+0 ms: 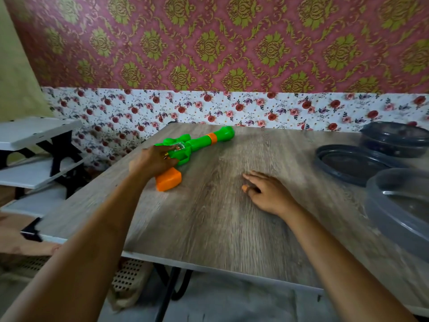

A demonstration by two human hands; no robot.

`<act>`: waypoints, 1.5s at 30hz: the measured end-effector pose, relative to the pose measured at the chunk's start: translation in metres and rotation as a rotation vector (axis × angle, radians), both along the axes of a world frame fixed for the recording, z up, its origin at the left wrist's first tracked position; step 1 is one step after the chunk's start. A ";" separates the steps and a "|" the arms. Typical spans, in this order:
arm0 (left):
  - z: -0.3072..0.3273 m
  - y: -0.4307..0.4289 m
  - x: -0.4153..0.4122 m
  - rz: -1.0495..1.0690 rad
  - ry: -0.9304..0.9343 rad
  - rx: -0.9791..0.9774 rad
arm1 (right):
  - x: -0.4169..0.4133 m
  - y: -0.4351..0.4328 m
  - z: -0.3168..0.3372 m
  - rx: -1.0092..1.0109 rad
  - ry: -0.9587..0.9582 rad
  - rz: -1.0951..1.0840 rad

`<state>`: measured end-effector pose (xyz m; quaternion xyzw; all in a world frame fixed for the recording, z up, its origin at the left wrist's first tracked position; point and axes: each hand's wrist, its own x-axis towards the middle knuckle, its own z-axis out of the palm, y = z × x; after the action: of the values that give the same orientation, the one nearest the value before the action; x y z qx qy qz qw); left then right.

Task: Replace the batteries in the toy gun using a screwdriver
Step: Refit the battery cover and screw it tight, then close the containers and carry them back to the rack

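Note:
A green toy gun (202,141) with an orange grip and an orange band on its barrel lies on the wooden table (220,217), toward the far left, barrel pointing right and away. My left hand (154,161) rests over the gun's middle, above the orange grip, fingers curled on the body. My right hand (267,194) lies flat on the table's middle, palm down, fingers spread, holding nothing; a small orange patch shows at one finger. No screwdriver or batteries are visible.
Along the table's right edge sit a dark round container (397,139), a dark lid (355,165) and a clear grey plastic tub (399,212). A white shelf unit (39,154) stands left of the table. Patterned wall behind.

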<state>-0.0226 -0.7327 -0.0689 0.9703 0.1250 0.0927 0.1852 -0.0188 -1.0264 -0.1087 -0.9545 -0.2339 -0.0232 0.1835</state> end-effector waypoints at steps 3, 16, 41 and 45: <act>0.003 -0.002 0.000 -0.016 0.028 0.092 | 0.000 -0.001 0.000 0.008 0.002 0.003; 0.016 -0.064 -0.048 0.064 -0.366 0.165 | -0.025 -0.013 0.012 0.228 -0.040 -0.106; 0.005 -0.370 0.033 -0.519 -0.089 0.154 | -0.123 -0.276 0.056 0.259 -0.011 -0.864; -0.001 -0.364 0.036 -0.485 -0.166 0.246 | -0.118 -0.271 0.042 0.451 -0.139 -0.867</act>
<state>0.0136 -1.0965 -0.0697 0.9761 -0.1385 0.1395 0.0924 -0.1371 -1.2976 -0.0670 -0.8965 0.1842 -0.2112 0.3431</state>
